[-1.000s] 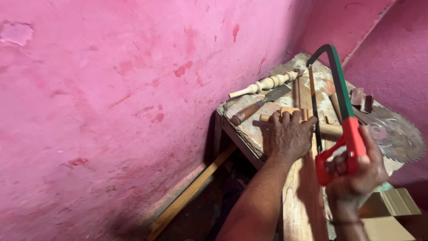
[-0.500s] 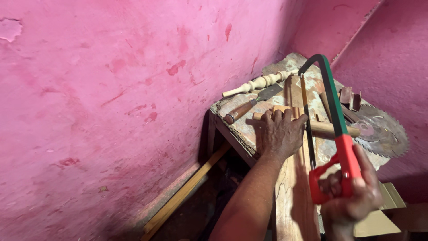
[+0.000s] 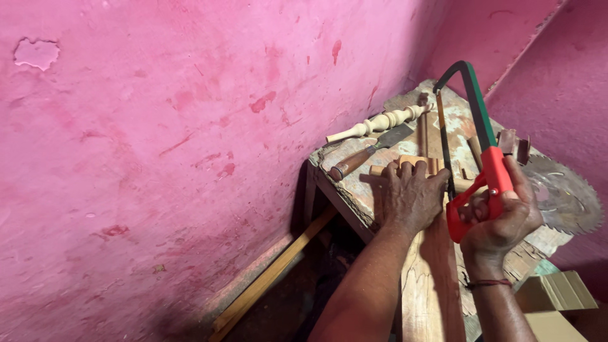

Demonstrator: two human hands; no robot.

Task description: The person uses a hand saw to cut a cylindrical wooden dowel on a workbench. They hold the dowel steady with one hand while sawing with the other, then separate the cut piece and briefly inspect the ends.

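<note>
The fingers (image 3: 405, 174) of the left hand (image 3: 411, 199) lay spread flat, pressing a wood block (image 3: 415, 163) onto the workbench (image 3: 354, 187). Just right of them, the hacksaw (image 3: 472, 136) blade ran lengthwise away from the person. The right hand (image 3: 503, 215), nearer, was curled tight around its red handle; the frame was green and black.

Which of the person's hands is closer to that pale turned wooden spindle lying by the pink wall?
Left. The left hand presses wood pieces just below the spindle; the right hand grips the red hacksaw handle farther off.
</note>
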